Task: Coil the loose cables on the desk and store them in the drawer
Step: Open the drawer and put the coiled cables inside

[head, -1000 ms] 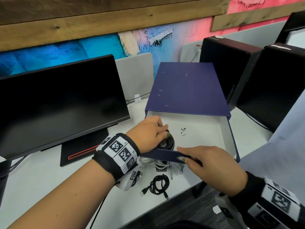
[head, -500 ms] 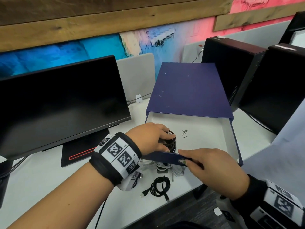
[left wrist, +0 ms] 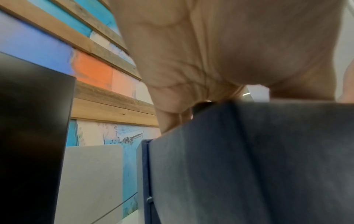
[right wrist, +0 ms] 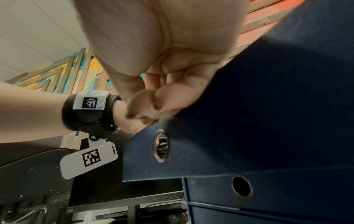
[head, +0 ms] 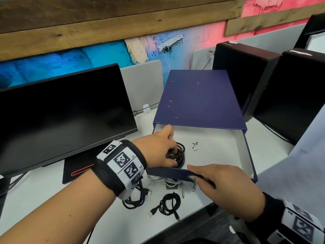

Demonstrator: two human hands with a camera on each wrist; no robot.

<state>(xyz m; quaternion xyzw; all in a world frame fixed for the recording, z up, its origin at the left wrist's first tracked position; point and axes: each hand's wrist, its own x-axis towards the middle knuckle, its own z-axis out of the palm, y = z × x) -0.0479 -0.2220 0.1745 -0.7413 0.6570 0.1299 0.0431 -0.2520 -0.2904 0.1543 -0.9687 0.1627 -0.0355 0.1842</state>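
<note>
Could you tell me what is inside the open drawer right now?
A black cable coil under the left hand, plus pen marks; the hand covers part of the coil.

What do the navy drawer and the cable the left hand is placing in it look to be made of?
Drawer: probably paper-covered cardboard, matte navy outside, white inside; thin walls, scuffed, chipped edge. The finger-hole ring looks metallic.
Black coiled cable, under the left hand: seemingly rubber or plastic sheathed, slight sheen.
</note>
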